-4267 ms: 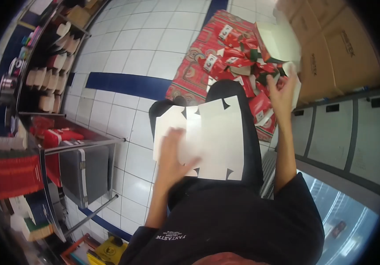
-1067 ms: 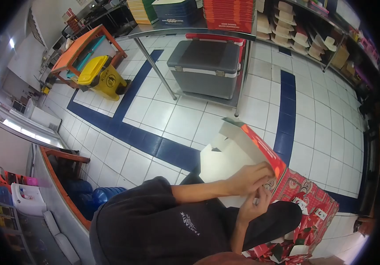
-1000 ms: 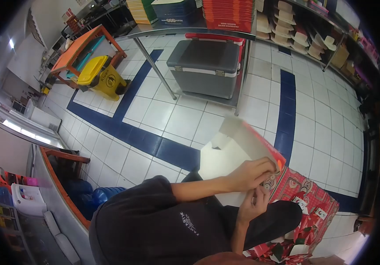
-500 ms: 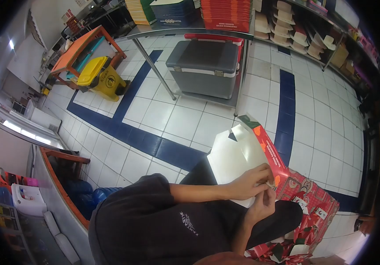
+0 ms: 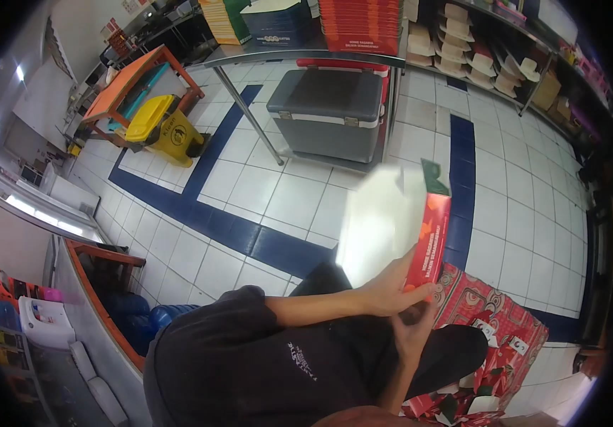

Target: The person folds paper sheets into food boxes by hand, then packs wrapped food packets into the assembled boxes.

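A partly folded cardboard box (image 5: 431, 238) is held upright in front of my knees. Its outer side is red with white print and a green flap at the far end; the white inside (image 5: 381, 220) is blurred. My left hand (image 5: 389, 290) grips the near part of the box, with its fingers partly hidden behind the red side. Below it, my right hand (image 5: 416, 324) pinches the box's near corner, close to the left hand. Exactly how the fingertips meet the corner is hard to make out.
Red and green cardboard pieces (image 5: 473, 384) lie on a red patterned cloth (image 5: 473, 288) to my right. Ahead, a metal table (image 5: 263, 54) carries stacked boxes (image 5: 360, 25) above a grey cooler (image 5: 328, 117). A yellow bin (image 5: 167, 132) stands further left.
The box has turned more upright, and its red printed side now faces me more. My left hand has shifted slightly left along it; my right hand stays at the near corner.
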A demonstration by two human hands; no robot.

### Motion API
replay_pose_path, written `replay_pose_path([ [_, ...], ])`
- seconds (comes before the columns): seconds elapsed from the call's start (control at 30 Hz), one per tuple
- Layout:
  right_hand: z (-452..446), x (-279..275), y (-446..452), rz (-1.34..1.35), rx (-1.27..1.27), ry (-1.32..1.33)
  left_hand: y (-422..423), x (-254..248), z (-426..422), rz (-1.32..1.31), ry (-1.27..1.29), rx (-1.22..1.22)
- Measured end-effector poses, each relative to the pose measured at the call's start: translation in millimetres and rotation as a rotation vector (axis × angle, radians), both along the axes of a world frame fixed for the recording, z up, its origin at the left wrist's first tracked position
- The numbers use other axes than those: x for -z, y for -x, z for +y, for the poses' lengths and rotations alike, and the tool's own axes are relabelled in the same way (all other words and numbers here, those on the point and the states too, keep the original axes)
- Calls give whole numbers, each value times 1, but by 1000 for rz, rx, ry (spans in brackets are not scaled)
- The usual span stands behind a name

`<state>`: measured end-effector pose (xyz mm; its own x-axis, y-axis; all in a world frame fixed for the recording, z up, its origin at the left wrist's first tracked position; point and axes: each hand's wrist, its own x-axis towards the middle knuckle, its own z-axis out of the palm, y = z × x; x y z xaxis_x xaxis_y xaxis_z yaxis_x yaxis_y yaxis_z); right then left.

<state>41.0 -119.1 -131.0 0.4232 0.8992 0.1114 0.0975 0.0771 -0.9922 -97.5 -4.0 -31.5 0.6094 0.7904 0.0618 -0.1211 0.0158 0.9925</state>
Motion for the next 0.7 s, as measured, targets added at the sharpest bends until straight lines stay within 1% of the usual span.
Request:
replay_pose_path([
  [0.03,-2,-8,-5,-126,-227,60,0,13,0,77,-212,-70],
  [0.07,-3,-12,-6,-126,-224,55,-2,24,1,153,-426,-138],
  [0.1,-5,-15,-8,100,-169,-121,5,10,7,286,-322,42],
  [0.13,-8,-16,-10,325,-112,-295,5,18,8,284,-325,44],
  [0.17,-18,-2,-10,285,-1,-271,6,32,10,314,-597,67],
  [0.2,-25,3,-9,244,110,-244,6,36,9,339,-867,89],
  [0.23,-28,7,-16,50,92,-80,8,40,5,454,-988,102],
  [0.27,-26,16,-13,98,200,-59,6,43,4,450,-988,107],
  [0.33,-15,-12,7,136,255,-170,3,40,6,354,-1038,-109],
  [0.37,-17,-7,13,135,252,-174,7,41,6,353,-1042,-113],
  [0.4,-21,4,17,69,257,-173,12,44,8,487,-1012,15],
  [0.43,-19,4,21,2,265,-176,16,47,11,617,-983,143],
  [0.47,-17,3,25,-5,270,-187,18,54,13,609,-994,141],
  [0.53,-6,-12,34,168,546,-159,20,57,18,669,-1077,175],
  [0.57,-4,-12,32,164,548,-176,24,57,21,661,-1093,169],
  [0.63,-3,-9,26,25,532,-185,32,32,22,410,-954,327],
  [0.67,-3,-9,21,23,532,-196,29,22,17,408,-964,323],
  [0.7,-3,-11,17,-217,394,-245,26,14,8,274,-691,274],
])
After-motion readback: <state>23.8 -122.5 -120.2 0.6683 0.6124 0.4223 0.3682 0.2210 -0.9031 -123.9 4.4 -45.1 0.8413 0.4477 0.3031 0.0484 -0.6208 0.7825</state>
